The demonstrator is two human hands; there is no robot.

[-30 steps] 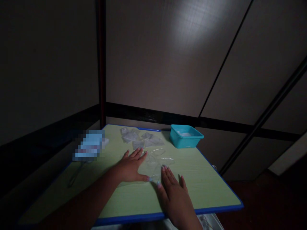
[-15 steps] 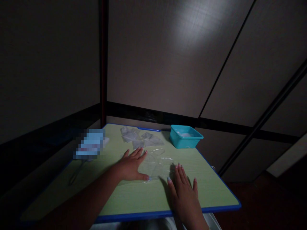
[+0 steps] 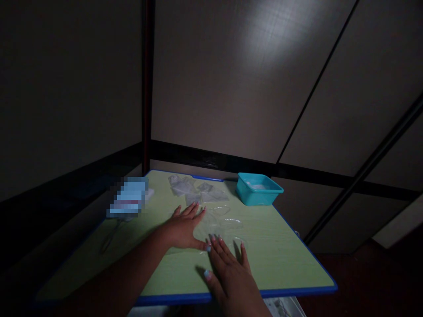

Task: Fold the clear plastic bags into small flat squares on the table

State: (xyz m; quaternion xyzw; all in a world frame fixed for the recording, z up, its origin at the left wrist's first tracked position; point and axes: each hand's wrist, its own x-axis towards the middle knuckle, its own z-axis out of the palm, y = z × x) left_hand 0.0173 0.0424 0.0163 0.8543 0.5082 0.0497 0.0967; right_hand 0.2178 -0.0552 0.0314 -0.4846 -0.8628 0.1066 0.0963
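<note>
A thin, clear plastic glove [image 3: 218, 222] lies spread on the green tabletop, with finger-like lobes pointing right. Flat on its left part rests my left hand [image 3: 187, 229], fingers spread. My right hand [image 3: 231, 268] is at the near side of the glove, its fingers stretched out and palm down. Its fingertips are close to my left thumb, at the glove's lower edge; whether they press on it I cannot tell. Neither hand grips anything. Beyond my left hand lie several crumpled, translucent plastic pieces [image 3: 213, 193].
A turquoise basket [image 3: 256, 198] with whitish contents stands at the table's back right. On the left is a blurred-out blue packet [image 3: 128, 198] with a cord loop [image 3: 110, 237] beside it. The green table [image 3: 280, 259] has a blue edge; wall panels rise behind it.
My right hand has moved left, from the glove's right side to just below my left thumb. My left hand stays pressed on the glove. The view has shifted slightly.
</note>
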